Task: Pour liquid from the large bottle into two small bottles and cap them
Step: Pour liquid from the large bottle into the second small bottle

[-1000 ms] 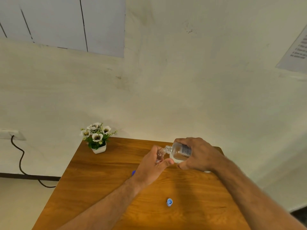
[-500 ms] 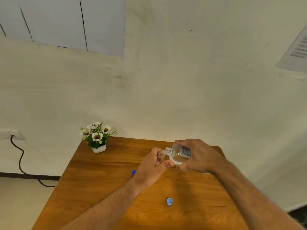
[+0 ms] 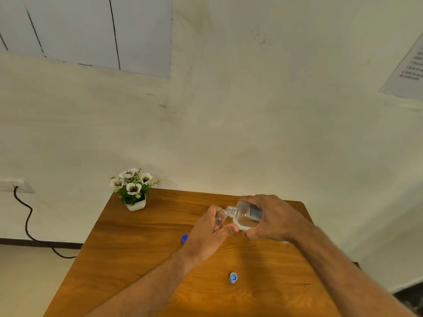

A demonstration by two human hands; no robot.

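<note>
Now your right hand still grips the large bottle, tipped slightly steeper than 1 second ago, its mouth at the small bottle pinched in your left hand above the desk; pouring looks underway, 2 caps wait.

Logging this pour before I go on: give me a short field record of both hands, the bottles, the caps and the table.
left hand: holds small bottle upright
right hand: holds large bottle tilted, mouth at small bottle's mouth
light blue cap: loose on table, near side
dark blue cap: partly hidden behind left wrist
flower pot: far left corner
</note>
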